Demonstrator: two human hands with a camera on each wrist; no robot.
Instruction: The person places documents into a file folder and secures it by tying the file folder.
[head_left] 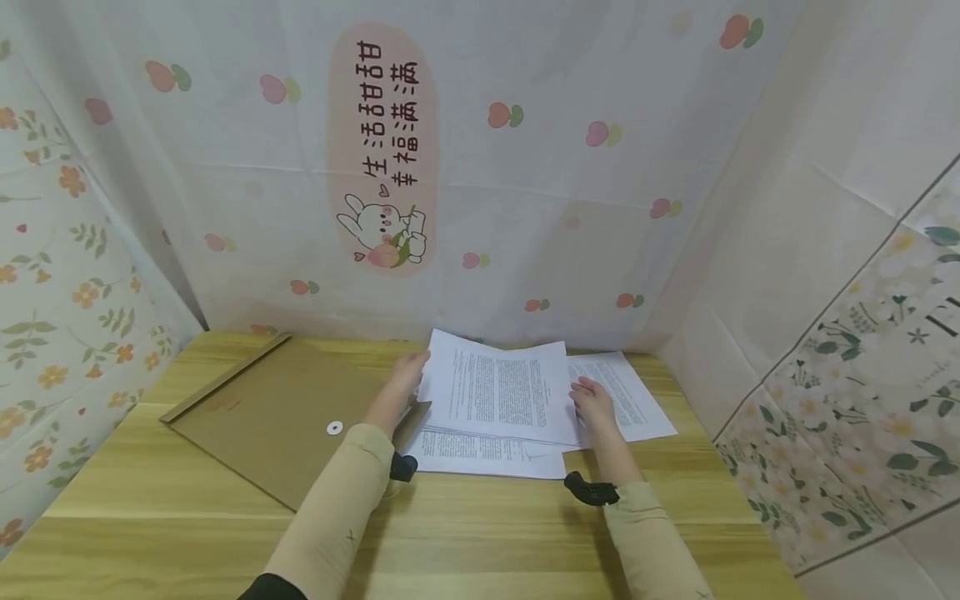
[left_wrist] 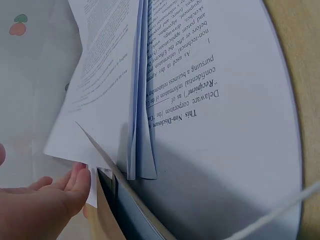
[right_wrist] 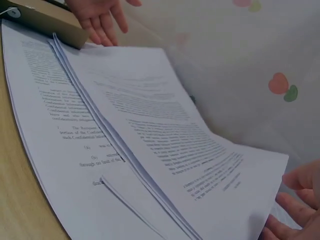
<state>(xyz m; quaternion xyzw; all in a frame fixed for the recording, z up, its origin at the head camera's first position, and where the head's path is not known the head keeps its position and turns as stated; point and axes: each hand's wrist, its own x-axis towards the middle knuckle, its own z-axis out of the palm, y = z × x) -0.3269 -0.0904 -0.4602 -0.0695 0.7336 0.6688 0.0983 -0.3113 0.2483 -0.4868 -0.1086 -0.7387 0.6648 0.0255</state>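
Note:
A small stack of printed sheets (head_left: pixel 498 387) stands raised and slightly curved over another printed pile (head_left: pixel 472 450) lying on the table. At its left edge is my left hand (head_left: pixel 401 383), fingers extended, palm toward the paper; the left wrist view shows the fingertips (left_wrist: pixel 80 177) right at the lower sheet corner. My right hand (head_left: pixel 594 407) is at the opposite edge, and in the right wrist view its loosely bent fingers (right_wrist: pixel 295 205) lie along that side. A brown kraft document envelope (head_left: pixel 288 417) is under my left forearm, its open mouth beside the papers.
Another printed sheet (head_left: pixel 626 396) lies askew on the wooden table (head_left: pixel 480 542) at the right, partly under the raised stack. A white button (head_left: pixel 334 427) is on the envelope, and a pale string (left_wrist: pixel 275 217) crosses the left wrist view. A patterned curtain (head_left: pixel 555 208) hangs behind.

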